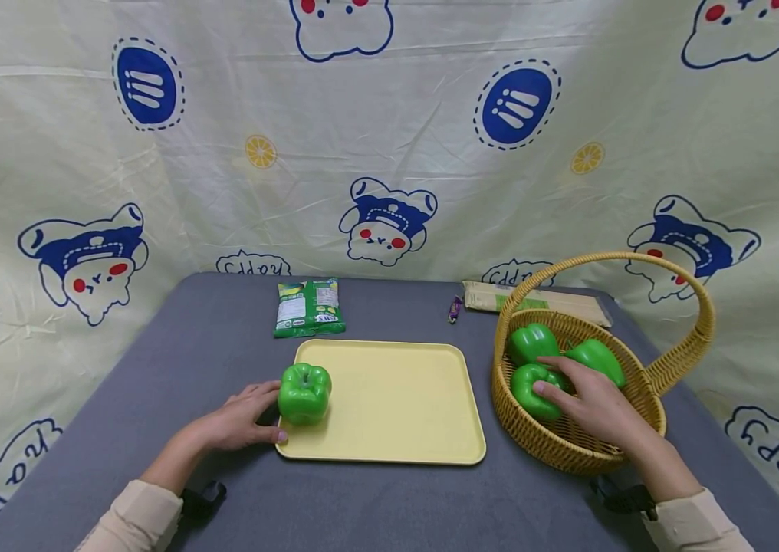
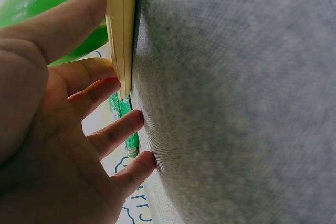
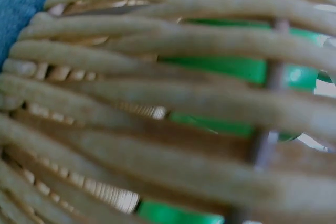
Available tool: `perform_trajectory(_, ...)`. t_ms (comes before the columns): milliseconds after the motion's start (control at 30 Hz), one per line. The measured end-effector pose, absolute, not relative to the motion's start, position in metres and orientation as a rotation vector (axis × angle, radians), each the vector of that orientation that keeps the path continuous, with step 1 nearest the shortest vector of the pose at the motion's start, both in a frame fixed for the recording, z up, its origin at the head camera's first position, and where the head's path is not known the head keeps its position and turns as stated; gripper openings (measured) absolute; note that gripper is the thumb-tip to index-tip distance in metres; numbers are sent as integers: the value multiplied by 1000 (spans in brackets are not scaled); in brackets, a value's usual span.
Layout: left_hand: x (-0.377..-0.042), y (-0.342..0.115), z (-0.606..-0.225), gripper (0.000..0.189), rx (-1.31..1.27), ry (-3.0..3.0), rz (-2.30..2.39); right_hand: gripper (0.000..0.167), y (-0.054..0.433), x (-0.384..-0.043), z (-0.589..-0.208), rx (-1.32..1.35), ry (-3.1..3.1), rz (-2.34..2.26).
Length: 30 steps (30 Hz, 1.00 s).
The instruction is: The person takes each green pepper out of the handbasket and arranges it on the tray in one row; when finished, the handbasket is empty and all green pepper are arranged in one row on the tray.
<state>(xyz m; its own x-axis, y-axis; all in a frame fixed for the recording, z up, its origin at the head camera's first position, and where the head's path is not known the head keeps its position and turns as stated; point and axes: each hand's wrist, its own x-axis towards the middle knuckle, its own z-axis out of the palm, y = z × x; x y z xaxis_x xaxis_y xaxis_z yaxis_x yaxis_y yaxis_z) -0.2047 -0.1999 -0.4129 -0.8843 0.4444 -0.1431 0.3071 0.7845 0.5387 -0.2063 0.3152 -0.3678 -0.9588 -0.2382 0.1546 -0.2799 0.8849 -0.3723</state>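
Observation:
A green bell pepper point(image 1: 304, 392) stands upright on the left end of a cream-yellow tray point(image 1: 403, 402). Beside it, my left hand point(image 1: 246, 418) rests at the tray's left edge; in the left wrist view its fingers point(image 2: 123, 132) are spread and fairly straight, with the thumb against the rim. My right hand point(image 1: 596, 402) reaches into a wicker basket point(image 1: 562, 452) and grips the front green bell pepper point(image 1: 530, 391) with thumb and fingers. Two more green peppers lie behind it in the basket. The right wrist view shows mostly blurred wicker point(image 3: 157, 93), which hides the right hand.
A green snack packet point(image 1: 310, 308) lies behind the tray. Near the back right are a small purple wrapped candy point(image 1: 455, 310) and a flat tan package point(image 1: 486, 296), partly behind the basket's tall arched handle point(image 1: 696, 337). A patterned curtain hangs behind the grey table.

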Motion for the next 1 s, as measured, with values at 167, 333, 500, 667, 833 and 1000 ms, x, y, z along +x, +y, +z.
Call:
perform_trajectory(167, -204, -200, -413, 80, 583, 2711, 756, 57, 315, -206, -368, 434, -2940, 635)
perform_trajectory(333, -204, -200, -412, 80, 582, 2711, 755, 56, 315, -207, -370, 461, -2956, 646)
perform_trajectory(500, -204, -200, -413, 80, 576, 2708, 755, 57, 315, -207, -371, 497, -2971, 655)
perform_trajectory(667, -204, -200, -412, 80, 573, 2706, 756, 61, 317, -206, -372, 543, -2973, 646)
perform_trajectory(833, -204, -199, -411, 79, 581, 2713, 754, 63, 318, -203, -372, 576, -2971, 664)
perform_trajectory(1000, -204, -200, -411, 79, 592, 2716, 750, 65, 320, -202, -372, 608, -2975, 694)
